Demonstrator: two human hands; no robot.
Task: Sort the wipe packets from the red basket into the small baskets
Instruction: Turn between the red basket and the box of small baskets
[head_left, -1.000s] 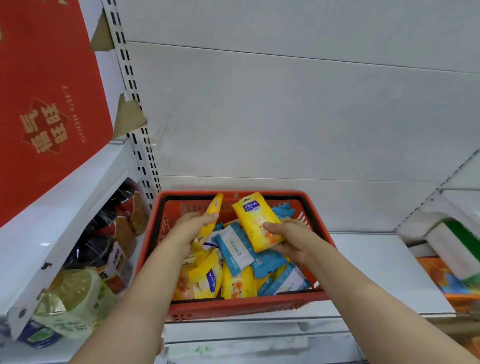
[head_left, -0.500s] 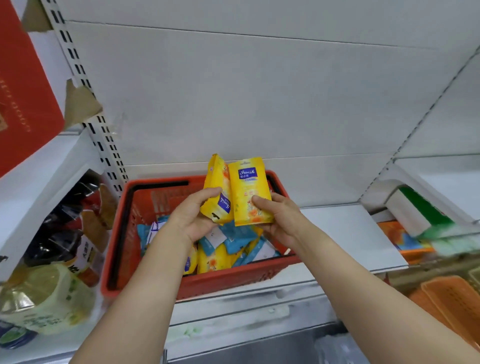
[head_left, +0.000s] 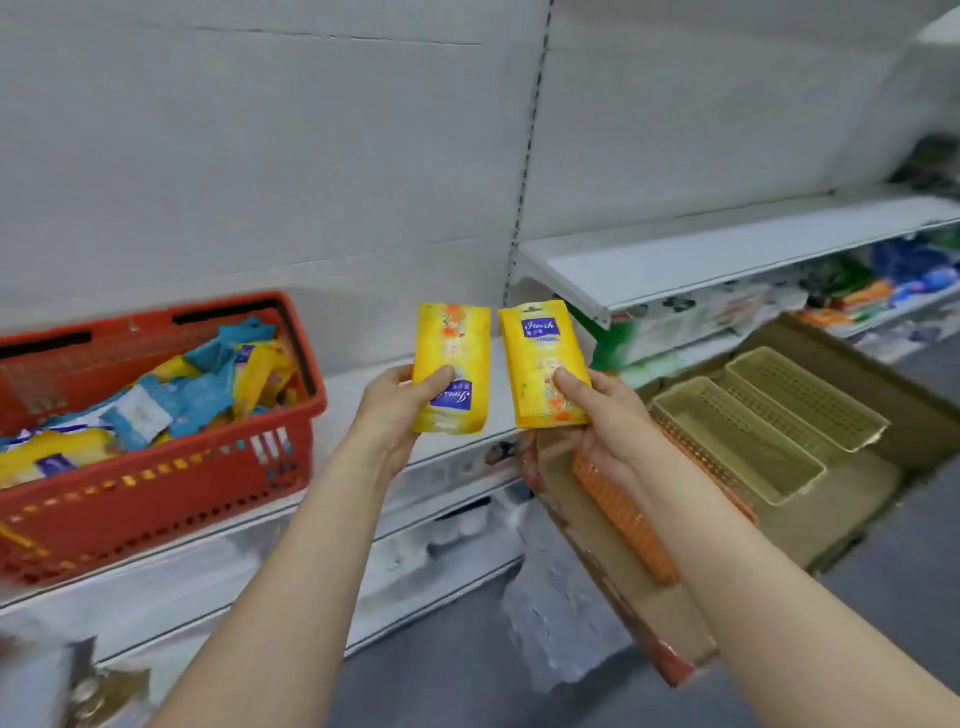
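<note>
Two yellow wipe pkts out: left hand pinches one, right hand pinches the other, held btwn red basket & small baskets. Beige ones look empty; red basket's pile remains, so early on.

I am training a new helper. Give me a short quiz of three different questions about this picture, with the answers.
1. True or false: the left hand holds its yellow packet with the logo upside down.
2. What does the right hand hold? A) a blue packet B) a yellow packet C) nothing
3. Fill in: the red basket holds blue and ____ packets.

Key: 1 true; 2 B; 3 yellow.
</note>
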